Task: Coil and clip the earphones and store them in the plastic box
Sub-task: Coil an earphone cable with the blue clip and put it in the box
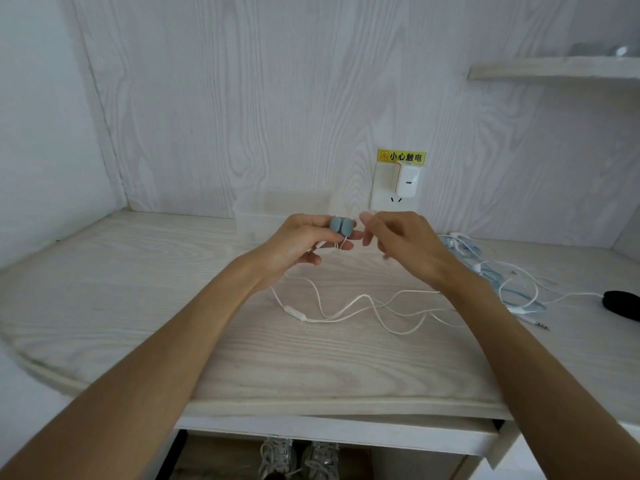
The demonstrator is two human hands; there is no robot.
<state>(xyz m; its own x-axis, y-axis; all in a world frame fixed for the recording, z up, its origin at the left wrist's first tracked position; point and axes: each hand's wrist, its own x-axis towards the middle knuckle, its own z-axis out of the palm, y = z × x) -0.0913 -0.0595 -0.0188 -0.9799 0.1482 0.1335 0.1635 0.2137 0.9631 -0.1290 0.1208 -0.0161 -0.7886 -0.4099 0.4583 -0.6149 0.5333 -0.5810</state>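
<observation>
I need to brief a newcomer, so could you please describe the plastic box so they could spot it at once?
Look at the wall socket under the yellow sticker. Left of it on the desk stands the plastic box, behind the left hand. It alone is see-through.

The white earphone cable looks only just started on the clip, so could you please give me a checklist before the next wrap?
1. Blue-grey clip held by left hand: ok.
2. Right hand pinching the white earphone cable: cannot tell, blurred.
3. Cable fully coiled: not ok, most lies loose on the desk.
4. Clear plastic box within reach behind the hands: ok.
5. Free of the blue earphones: cannot tell.
</observation>
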